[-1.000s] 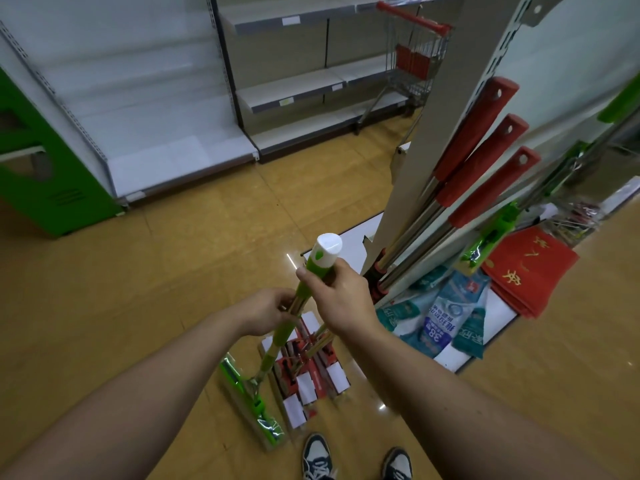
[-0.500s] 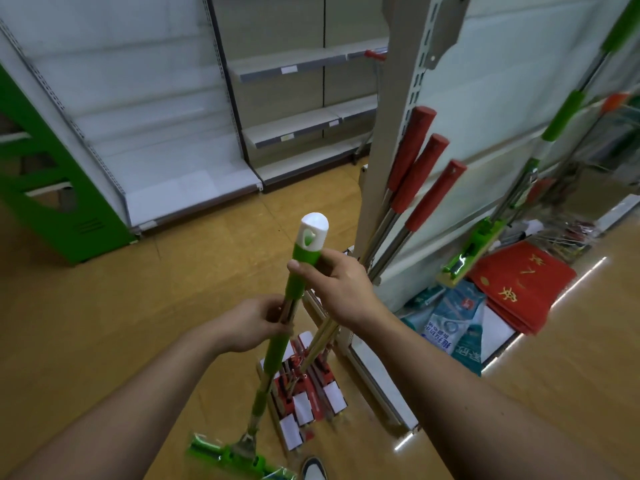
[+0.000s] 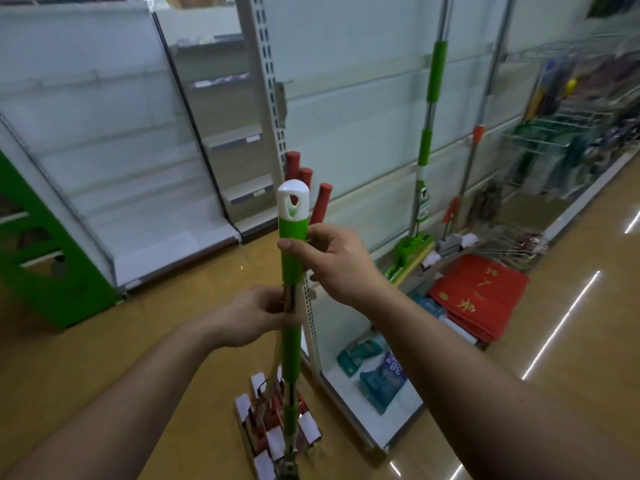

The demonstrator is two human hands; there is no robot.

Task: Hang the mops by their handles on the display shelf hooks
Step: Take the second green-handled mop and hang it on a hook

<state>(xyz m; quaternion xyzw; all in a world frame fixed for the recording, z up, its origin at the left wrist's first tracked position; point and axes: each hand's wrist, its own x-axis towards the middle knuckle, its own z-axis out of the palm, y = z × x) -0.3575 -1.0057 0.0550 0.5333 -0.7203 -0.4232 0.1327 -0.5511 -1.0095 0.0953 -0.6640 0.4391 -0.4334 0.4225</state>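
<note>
I hold a green mop [image 3: 290, 355] upright in front of me. Its white end cap [image 3: 293, 199] with a hanging hole points up. My right hand [image 3: 334, 261] grips the upper green grip just below the cap. My left hand [image 3: 258, 315] grips the metal pole lower down. Three red-handled mops [image 3: 304, 180] lean against the shelf upright [image 3: 266, 84] right behind it, their heads [image 3: 273, 434] on the floor. Another green mop [image 3: 427, 129] hangs against the white back panel at the right. No hooks are clearly visible.
Red packs [image 3: 479, 299] and blue-green packets [image 3: 377, 372] lie on the shelf base. A wire rack [image 3: 568, 133] with goods stands far right. Bare white shelving [image 3: 104, 140] and a green unit [image 3: 38, 247] stand to the left. The floor is tan wood.
The mop has come from tilted to upright and risen, its head now out of sight at the bottom. My view has lifted towards the back panel. Both hands keep their grip.
</note>
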